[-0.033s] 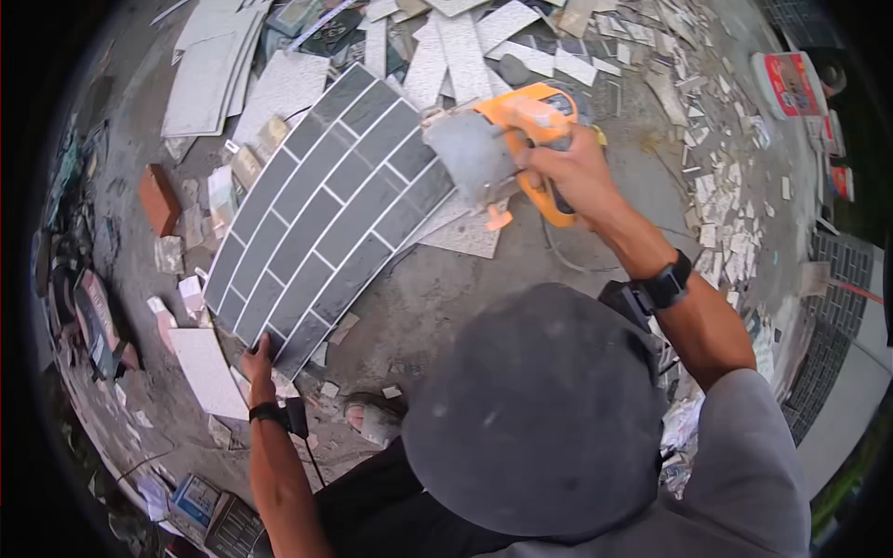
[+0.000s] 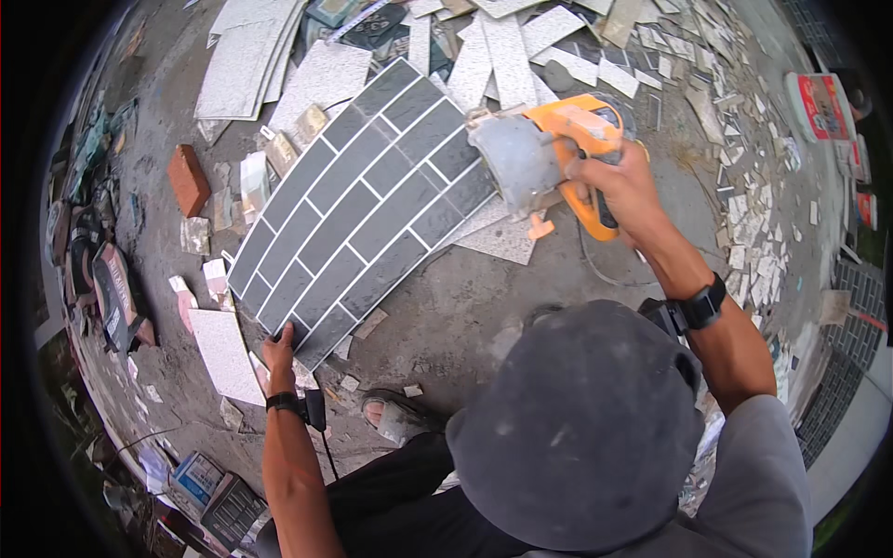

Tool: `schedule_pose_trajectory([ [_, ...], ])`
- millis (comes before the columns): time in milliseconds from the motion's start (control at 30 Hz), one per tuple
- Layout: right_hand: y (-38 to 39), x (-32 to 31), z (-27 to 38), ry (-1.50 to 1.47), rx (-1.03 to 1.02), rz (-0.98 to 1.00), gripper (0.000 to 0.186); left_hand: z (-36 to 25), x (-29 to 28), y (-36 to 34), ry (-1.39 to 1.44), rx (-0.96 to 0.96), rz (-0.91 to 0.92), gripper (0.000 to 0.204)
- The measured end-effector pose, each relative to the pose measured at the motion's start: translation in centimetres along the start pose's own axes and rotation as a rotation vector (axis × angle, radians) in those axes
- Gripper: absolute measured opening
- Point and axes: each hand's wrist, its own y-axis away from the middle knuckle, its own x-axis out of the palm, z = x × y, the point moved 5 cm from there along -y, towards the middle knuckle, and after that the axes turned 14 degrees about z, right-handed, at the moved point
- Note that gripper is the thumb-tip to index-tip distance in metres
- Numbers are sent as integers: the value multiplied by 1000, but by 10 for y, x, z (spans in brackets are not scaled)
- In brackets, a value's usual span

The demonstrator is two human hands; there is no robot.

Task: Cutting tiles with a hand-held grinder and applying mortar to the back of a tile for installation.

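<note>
A large dark grey tile (image 2: 335, 219) with white lines in a brick pattern lies slanted before me. My left hand (image 2: 279, 348) grips its near left corner, thumb on top and the other fingers mostly hidden. At the tile's far right edge, my right hand (image 2: 621, 191) is wrapped round the handle of an orange hand-held power saw (image 2: 591, 121). The saw's grey guard (image 2: 521, 158) meets the tile edge; its blade cannot be made out. An orange knob (image 2: 539, 225) sticks out below the guard.
Light tile offcuts (image 2: 507, 56) pile up beyond the tile. Left of it are a reddish brick (image 2: 189, 181) and a pale board (image 2: 226, 355). A white and red bucket (image 2: 820, 107) stands far right. A cord (image 2: 605, 272) trails below the saw. A dark cap (image 2: 572, 428) blocks the lower middle.
The scene sits further right and mostly lower in the picture. Both hands keep their hold, and the saw stays at the tile's right edge.
</note>
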Motion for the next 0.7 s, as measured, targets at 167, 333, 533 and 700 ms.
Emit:
schedule_pose_trajectory([
  [167, 0, 27, -32, -18, 60, -4, 27, 47, -47, 13, 192, -41, 14, 90],
  [333, 19, 17, -21, 41, 40, -15, 32, -3, -30, 30, 52, -94, -41, 85],
  [533, 37, -6, -9, 30, 21, -19, 31, -14, -8, 33, 189, -106, 49, 87],
  [700, 18, 28, -11, -149, 8, 58, 28, 71, -67, 0, 596, 200, 197, 72],
])
